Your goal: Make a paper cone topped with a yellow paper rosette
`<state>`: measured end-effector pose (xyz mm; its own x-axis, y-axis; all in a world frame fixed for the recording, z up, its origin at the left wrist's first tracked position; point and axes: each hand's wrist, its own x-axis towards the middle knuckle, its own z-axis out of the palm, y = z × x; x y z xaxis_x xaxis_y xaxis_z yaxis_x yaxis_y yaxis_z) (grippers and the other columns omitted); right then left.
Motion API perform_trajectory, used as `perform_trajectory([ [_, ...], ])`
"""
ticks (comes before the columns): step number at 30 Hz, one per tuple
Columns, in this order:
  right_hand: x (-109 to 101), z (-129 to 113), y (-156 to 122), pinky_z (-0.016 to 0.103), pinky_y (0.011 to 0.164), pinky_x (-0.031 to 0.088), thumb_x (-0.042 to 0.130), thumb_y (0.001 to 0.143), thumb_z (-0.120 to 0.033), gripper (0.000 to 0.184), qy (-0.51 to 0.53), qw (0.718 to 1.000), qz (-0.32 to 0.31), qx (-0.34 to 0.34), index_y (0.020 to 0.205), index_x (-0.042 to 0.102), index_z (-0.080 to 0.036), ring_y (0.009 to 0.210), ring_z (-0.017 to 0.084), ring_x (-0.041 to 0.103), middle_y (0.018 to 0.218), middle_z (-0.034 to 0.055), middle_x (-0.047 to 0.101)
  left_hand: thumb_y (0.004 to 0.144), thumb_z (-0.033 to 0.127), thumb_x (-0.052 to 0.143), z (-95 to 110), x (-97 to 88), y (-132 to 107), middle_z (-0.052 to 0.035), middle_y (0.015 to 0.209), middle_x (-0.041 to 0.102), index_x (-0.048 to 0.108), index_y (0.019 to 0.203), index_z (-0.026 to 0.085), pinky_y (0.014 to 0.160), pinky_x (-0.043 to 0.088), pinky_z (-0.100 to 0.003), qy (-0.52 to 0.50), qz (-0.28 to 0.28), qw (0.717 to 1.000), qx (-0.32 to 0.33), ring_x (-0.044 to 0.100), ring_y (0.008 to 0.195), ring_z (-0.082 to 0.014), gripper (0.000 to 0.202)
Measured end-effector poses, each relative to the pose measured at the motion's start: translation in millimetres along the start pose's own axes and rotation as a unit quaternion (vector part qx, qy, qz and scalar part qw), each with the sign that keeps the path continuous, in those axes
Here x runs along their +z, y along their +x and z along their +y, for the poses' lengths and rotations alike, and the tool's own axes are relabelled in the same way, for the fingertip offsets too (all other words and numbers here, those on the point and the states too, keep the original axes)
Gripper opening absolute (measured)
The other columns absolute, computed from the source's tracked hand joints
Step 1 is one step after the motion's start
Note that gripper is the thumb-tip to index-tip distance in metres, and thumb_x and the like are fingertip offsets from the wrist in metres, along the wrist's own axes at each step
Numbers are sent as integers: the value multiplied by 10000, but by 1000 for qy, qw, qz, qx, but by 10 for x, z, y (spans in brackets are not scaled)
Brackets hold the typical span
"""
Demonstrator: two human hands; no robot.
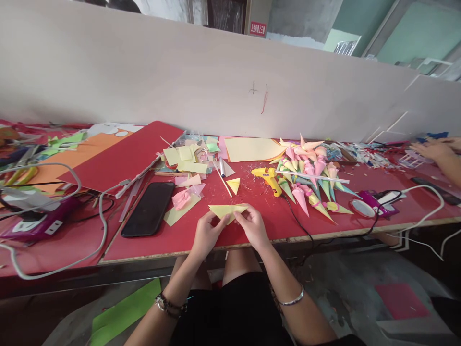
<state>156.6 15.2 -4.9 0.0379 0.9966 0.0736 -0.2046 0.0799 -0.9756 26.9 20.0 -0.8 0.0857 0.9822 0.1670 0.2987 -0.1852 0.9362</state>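
Between my two hands is a pale yellow paper [225, 210] folded into a triangle, its long edge facing away from me. My left hand [209, 230] pinches its near left side between thumb and fingers. On the near right side, my right hand [254, 227] grips it the same way. The thumbs lie close together at the paper's middle. Just beyond it on the red table rests a small yellow folded triangle [234, 185]. A yellow glue gun [268, 179] with a clear glue stick lies to the right, beside a heap of pastel paper cones [311, 173].
A black phone [148, 209] lies left of my hands, near scattered yellow paper squares [185, 154] and crumpled pink paper [181, 198]. White cables and a purple power strip [41, 218] occupy the left. At far right, another person's hand [434, 149] is at the table.
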Motion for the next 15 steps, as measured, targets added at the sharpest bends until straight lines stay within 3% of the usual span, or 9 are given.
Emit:
perform_trajectory([
  [3, -3, 11, -1, 224, 563, 471, 607, 680, -300, 176, 18, 1000, 0, 7, 768, 505, -186, 568, 103, 553, 668, -27, 590, 716, 357, 546, -17, 8, 7, -53, 791, 678, 618, 779, 127, 661, 452, -243, -1, -7, 1000, -2, 595, 734, -178, 249],
  [8, 7, 8, -5, 215, 541, 464, 621, 669, -296, 265, 54, 998, 16, 10, 819, 421, -209, 522, 84, 547, 678, -49, 575, 714, 355, 537, 43, 2, 3, -36, 698, 670, 608, 664, 128, 565, 433, -214, 31, 8, 999, -9, 581, 641, -154, 243],
  [15, 6, -27, -9, 212, 521, 437, 523, 749, -354, 177, -12, 997, 74, -28, 740, 475, -185, 509, 84, 513, 596, -47, 485, 692, 369, 550, 94, 2, -12, -3, 503, 586, 554, 553, 148, 482, 402, -202, 38, 23, 999, -24, 545, 558, -142, 262],
])
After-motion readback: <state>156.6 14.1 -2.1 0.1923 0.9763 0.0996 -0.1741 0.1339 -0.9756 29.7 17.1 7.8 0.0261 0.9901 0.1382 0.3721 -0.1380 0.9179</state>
